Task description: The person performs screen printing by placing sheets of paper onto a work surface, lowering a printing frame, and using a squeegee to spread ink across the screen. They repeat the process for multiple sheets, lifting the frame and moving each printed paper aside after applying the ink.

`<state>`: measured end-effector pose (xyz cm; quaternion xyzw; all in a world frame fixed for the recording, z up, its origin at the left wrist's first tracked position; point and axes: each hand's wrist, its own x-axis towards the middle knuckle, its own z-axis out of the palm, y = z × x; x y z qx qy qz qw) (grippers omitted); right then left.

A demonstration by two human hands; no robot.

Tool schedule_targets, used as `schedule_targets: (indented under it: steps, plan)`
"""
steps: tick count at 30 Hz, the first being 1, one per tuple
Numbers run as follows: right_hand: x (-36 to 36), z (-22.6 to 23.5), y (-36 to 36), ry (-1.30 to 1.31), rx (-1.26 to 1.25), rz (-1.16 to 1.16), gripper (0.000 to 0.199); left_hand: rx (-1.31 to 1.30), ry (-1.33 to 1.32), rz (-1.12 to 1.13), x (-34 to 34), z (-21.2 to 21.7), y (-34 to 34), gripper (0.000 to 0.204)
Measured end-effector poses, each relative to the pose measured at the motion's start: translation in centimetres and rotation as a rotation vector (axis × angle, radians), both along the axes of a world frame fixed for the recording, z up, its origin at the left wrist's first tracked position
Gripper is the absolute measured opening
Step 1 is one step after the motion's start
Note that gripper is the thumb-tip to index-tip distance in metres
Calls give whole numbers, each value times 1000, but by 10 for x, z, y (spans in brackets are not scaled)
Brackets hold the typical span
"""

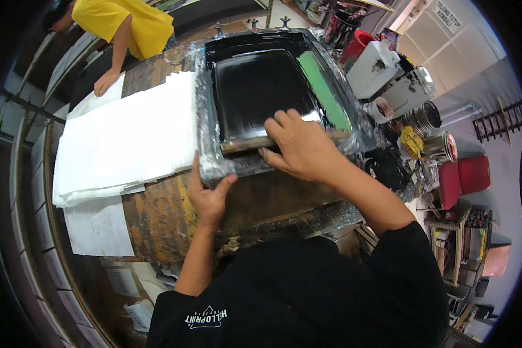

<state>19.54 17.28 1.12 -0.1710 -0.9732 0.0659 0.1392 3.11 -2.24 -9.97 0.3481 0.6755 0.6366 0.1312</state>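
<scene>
A screen printing frame lies on the worktable, its mesh coated with glossy black ink and a green strip along the right side. My right hand is closed over the wooden handle of a squeegee, which lies across the near end of the mesh. At the frame's near left corner is my left hand, its thumb and forefinger spread around the corner; the other fingers are mostly hidden. To the left of the frame, white sheets lie in an overlapping stack.
Across the table, a person in a yellow shirt has a hand on the sheets. Ink-stained white jugs, a red bucket and several cans crowd the right side. Racks stand at left, red chairs at right.
</scene>
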Motion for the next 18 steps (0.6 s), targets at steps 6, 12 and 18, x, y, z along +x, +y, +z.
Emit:
schedule_targets:
  steps: [6,12,18]
  plan:
    - [-41,87,35,431,426,-61,29,295,129,-14,-17,64,47,117]
    - [-69,129,66,494,548,-49,36,-1013,855,-78,-6,8,43,124]
    - [-94,159,87,468,418,-92,44,-631,826,-78,-15,23,70,112]
